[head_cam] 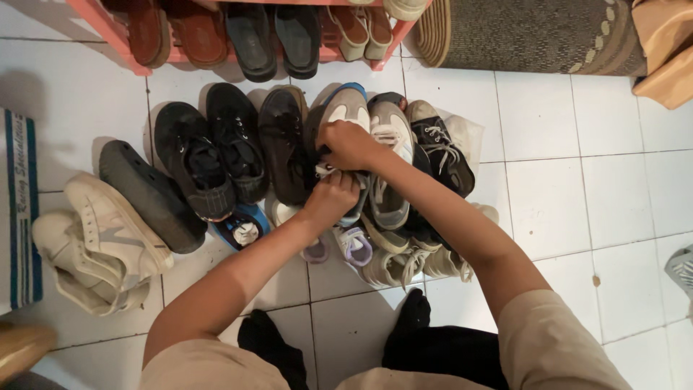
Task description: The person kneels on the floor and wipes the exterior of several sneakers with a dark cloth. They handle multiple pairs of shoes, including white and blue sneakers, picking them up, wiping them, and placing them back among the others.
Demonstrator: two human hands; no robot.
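Down on the white tiled floor (548, 188), a crowd of shoes lies in front of a pink rack (108, 29) at 12 o'clock. Both hands meet over a grey sneaker (346, 108) with a blue heel rim, near the middle of the pile. At its 6 o'clock side the left hand (333, 196) is clenched on something at the tongue or laces, though the pinch itself is hidden. At 12 o'clock of it the right hand (348, 143) curls over the sneaker's opening, gripping its upper, apparently to steady the shoe. Black shoes (216, 155) stand in a row at 9 o'clock, heels toward the person, as if lined up. Cream sneakers (101, 238) lie tipped at 8 o'clock. A woven mat (534, 32) sits rolled at 1 o'clock.
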